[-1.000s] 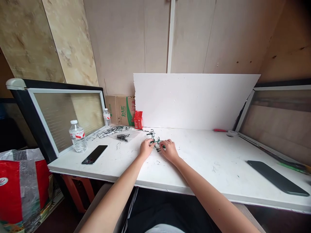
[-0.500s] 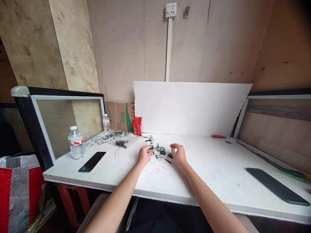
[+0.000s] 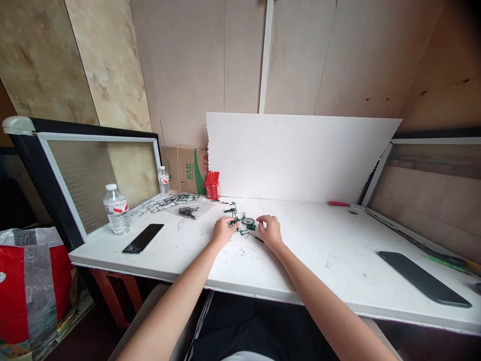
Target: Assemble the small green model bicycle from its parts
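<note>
My left hand (image 3: 224, 230) is closed in a pinch on a small dark green model part (image 3: 233, 221), mostly hidden by the fingers. My right hand (image 3: 270, 230) hovers to its right, thumb and forefinger slightly apart, with nothing visible between them. Between the hands lie a small spoked wheel (image 3: 248, 220) and a flat green piece (image 3: 251, 227). Nearer to me are a thin green bent piece (image 3: 243, 232) and a dark stick (image 3: 259, 239), its end close to my right hand. More dark green bits lie just beyond my left fingers.
Black part frames (image 3: 173, 201) and a clear bag of dark parts (image 3: 188, 212) lie at back left. A phone (image 3: 143, 238), water bottle (image 3: 117, 210) and small red box (image 3: 212, 185) stand left of centre. A dark flat slab (image 3: 423, 278) lies right, with a red-handled tool (image 3: 338, 203) behind.
My right hand has moved left, closer to the wheel, and now covers a green piece seen before. My left hand keeps its pinch. The head view has tipped down slightly.
</note>
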### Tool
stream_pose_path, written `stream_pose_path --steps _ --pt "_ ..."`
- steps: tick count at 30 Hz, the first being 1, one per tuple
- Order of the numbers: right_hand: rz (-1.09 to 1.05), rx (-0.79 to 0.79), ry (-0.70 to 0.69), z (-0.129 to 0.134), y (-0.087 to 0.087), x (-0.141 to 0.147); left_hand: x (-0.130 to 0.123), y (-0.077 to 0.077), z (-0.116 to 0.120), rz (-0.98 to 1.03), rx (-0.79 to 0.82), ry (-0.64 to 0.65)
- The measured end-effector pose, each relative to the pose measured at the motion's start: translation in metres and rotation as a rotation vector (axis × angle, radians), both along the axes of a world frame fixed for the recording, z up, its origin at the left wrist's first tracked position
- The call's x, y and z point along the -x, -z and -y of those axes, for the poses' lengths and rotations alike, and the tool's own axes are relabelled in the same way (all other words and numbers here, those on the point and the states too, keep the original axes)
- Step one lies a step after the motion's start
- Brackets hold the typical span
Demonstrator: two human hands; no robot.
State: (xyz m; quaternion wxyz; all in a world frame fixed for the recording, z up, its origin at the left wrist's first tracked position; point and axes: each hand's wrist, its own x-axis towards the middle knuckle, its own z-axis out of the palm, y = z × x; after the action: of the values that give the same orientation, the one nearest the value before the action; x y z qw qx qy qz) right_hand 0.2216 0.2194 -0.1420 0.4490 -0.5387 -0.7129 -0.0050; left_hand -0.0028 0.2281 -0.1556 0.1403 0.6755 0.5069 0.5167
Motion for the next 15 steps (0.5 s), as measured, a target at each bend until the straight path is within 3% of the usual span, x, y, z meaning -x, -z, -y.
stream_pose_path --steps 8,15 --pt "0.152 0.029 -0.105 0.016 -0.015 0.011 0.0 -0.004 0.005 -0.131 0.039 -0.085" --pt "0.058 0.085 -0.137 0.027 -0.02 0.008 0.001 -0.008 0.009 -0.11 0.102 -0.12"
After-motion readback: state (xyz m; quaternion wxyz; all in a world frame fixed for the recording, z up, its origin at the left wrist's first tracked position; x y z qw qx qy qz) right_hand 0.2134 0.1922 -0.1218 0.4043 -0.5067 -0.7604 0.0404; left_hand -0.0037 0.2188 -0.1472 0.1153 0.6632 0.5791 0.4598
